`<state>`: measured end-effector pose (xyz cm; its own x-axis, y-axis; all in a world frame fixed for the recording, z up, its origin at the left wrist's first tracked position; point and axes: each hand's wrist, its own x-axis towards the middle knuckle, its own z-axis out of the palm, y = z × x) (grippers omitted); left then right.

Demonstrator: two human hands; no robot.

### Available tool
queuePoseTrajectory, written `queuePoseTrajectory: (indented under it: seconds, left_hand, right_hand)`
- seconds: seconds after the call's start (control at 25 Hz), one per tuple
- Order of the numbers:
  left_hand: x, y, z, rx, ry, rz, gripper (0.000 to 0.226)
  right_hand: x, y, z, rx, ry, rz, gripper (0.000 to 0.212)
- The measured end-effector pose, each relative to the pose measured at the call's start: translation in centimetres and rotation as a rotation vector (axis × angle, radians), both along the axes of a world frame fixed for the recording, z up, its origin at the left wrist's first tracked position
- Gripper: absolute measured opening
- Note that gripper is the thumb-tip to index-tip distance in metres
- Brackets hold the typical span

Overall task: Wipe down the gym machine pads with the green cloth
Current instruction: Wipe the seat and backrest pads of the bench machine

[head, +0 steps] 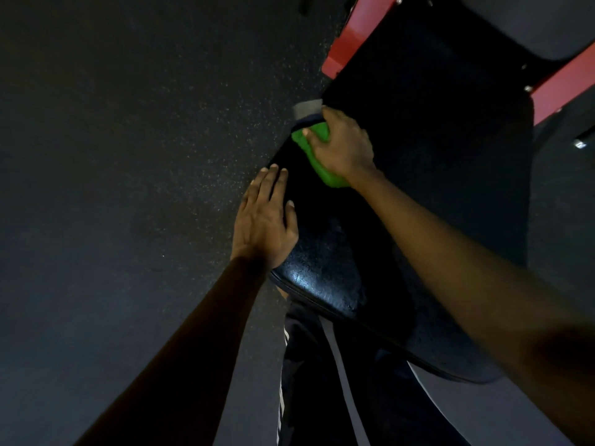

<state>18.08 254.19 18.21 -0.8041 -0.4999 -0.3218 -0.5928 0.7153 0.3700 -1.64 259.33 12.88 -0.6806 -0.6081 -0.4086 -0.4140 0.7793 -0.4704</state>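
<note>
Mid-wipe: green cloth (317, 156) gripped by right hand (343, 146) at pad (325, 272) far end; left hand (265, 220) laid flat, fingers straight, probably steadying; nearer surface to be wiped next

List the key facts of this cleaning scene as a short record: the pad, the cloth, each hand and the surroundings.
pad: black textured vinyl gym pad, shiny at its near end
cloth: crumpled green cloth, lying on the pad's far left part
right hand: grips the cloth, pressing it on the pad
left hand: flat, fingers straight, resting on the pad's left edge
frame: red metal machine frame, upper right
floor: dark speckled floor
</note>
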Motion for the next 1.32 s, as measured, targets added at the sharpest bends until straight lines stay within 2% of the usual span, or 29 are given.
queuePoseTrajectory:
  seconds: [0.12, 0.28, 0.36, 0.48, 0.56, 0.64, 0.72, 0.8, 0.88, 1.0, 1.12, 1.2, 1.32]
  left_hand:
    - [-0.1, 0.0, 0.3, 0.013, -0.002, 0.003, 0.056]
    - [0.1, 0.0, 0.2, 0.039, 0.001, 0.011, 0.055]
    - [0.0, 0.0, 0.1, 0.047, 0.003, 0.015, 0.056]
    - [0.1, 0.0, 0.0, 0.031, 0.009, 0.003, 0.056]
    - [0.1, 0.0, 0.1, 0.041, 0.004, 0.008, 0.056]
    - [0.1, 0.0, 0.1, 0.058, -0.005, 0.008, 0.056]
    - [0.1, -0.2, 0.0, 0.055, -0.001, 0.007, 0.056]
    - [0.3, -0.3, -0.2, 0.044, 0.013, -0.001, 0.056]
    - [0.3, -0.2, -0.1, 0.057, 0.015, -0.007, 0.056]
    - [0.2, -0.2, -0.2, 0.068, 0.018, 0.001, 0.057]
    - [0.3, -0.3, -0.2, 0.063, 0.031, -0.008, 0.057]
    - [0.4, -0.4, -0.1, 0.062, 0.035, -0.02, 0.058]
    - [0.4, -0.4, -0.2, 0.053, 0.036, -0.028, 0.058]
  right_hand:
    - [-3.6, 2.2, -1.6, 0.064, -0.003, -0.169, 0.049]
    - [-3.9, 3.4, -2.4, 0.185, 0.005, -0.406, 0.052]
    - [-2.7, 1.5, -1.3, 0.178, 0.002, -0.393, 0.052]
    - [0.9, 0.5, 0.7, 0.107, 0.008, -0.152, 0.055]
    - [2.5, 3.3, 1.6, 0.077, 0.013, -0.058, 0.058]
    - [1.9, 8.1, 1.6, 0.101, 0.016, -0.163, 0.055]
    - [1.1, 11.9, 1.4, 0.169, 0.027, -0.388, 0.051]
    - [1.4, 12.0, 1.2, 0.243, 0.073, -0.533, 0.051]
    - [2.5, 9.0, 1.6, 0.285, 0.095, -0.555, 0.052]
    - [4.9, 4.8, 2.7, 0.236, 0.074, -0.442, 0.052]
    - [6.5, 7.0, 4.2, 0.176, 0.068, -0.311, 0.048]
    - [7.1, 12.2, 5.3, 0.201, 0.058, -0.397, 0.047]
    - [8.7, 19.4, 6.6, 0.329, 0.088, -0.671, 0.051]
